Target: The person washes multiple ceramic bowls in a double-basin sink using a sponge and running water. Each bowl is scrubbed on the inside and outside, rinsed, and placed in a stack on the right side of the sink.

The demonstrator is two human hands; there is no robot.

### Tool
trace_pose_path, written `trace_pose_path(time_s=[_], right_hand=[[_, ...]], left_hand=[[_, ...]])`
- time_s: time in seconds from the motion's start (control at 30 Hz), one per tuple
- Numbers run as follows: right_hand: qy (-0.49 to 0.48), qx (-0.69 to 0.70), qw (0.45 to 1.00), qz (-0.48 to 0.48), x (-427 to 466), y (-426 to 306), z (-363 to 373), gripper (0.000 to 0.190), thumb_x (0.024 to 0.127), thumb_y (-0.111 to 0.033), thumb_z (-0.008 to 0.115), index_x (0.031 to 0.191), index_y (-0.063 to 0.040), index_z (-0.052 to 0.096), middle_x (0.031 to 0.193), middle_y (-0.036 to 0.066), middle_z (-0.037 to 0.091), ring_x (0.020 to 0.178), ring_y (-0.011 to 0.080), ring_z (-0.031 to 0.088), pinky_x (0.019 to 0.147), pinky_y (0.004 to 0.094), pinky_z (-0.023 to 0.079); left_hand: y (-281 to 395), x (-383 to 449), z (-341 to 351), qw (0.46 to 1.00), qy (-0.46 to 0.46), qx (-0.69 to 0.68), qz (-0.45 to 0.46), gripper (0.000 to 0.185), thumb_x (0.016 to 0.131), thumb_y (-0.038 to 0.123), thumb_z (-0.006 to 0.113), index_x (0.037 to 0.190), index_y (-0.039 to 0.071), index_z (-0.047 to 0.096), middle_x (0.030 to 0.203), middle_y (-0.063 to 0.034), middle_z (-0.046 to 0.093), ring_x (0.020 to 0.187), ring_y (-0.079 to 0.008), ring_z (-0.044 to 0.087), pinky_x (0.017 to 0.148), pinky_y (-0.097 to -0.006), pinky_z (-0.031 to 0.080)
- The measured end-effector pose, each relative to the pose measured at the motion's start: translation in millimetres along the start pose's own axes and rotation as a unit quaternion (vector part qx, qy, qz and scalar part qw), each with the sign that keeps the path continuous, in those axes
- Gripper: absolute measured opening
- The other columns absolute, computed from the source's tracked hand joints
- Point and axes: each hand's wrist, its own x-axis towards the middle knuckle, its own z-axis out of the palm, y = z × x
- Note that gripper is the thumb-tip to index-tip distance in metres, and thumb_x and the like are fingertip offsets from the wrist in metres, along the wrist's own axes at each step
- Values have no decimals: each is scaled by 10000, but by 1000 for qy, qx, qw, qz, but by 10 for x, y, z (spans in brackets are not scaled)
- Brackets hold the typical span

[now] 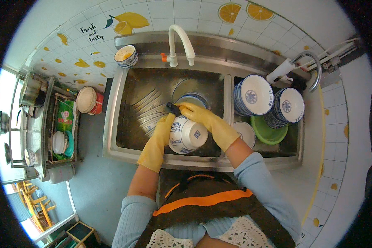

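My left hand (163,127), in a yellow rubber glove, grips the side of a white bowl (187,136) with blue patterns. The bowl is tipped over, its square-marked base turned up toward me. My right hand (193,114), gloved alike, lies over the bowl's far side with its fingertips on a dark scrubbing cloth (173,109). That cloth sits at the bowl's far edge, touching both gloves. Beneath, several bowls (152,113) lean in a row underwater in the left basin (201,76). A round blue-rimmed dish (192,98) is partly hidden behind my right hand.
Stacked bowls (255,94) and a second stack (286,105) stand in the right basin beside a green plastic basin (271,133). A white faucet (173,46) arches over the back ledge. One bowl (126,56) rests at the back left corner. A shelf rack (46,124) stands left.
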Motion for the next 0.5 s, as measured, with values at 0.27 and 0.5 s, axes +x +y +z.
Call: trace_pose_path(time_s=[0.27, 0.5], right_hand=[[74, 394, 907, 130, -92, 719, -148, 437, 1076, -286, 549, 1436, -39, 575, 1374, 142, 656, 1271, 259, 621, 1100, 381, 488], [29, 662, 746, 66, -605, 313, 299, 528, 1032, -363, 655, 1437, -42, 546, 1350, 137, 661, 1237, 263, 643, 1066, 428, 531]], left_hand=[[-163, 191, -220, 983, 39, -177, -7, 475, 1031, 432, 626, 1167, -18, 691, 996, -130, 749, 823, -237, 721, 731, -372, 588], [-859, 543, -252, 961, -65, -260, 76, 526, 1106, 405, 416, 1495, 58, 482, 1479, -139, 567, 1327, -322, 566, 1092, -487, 489]])
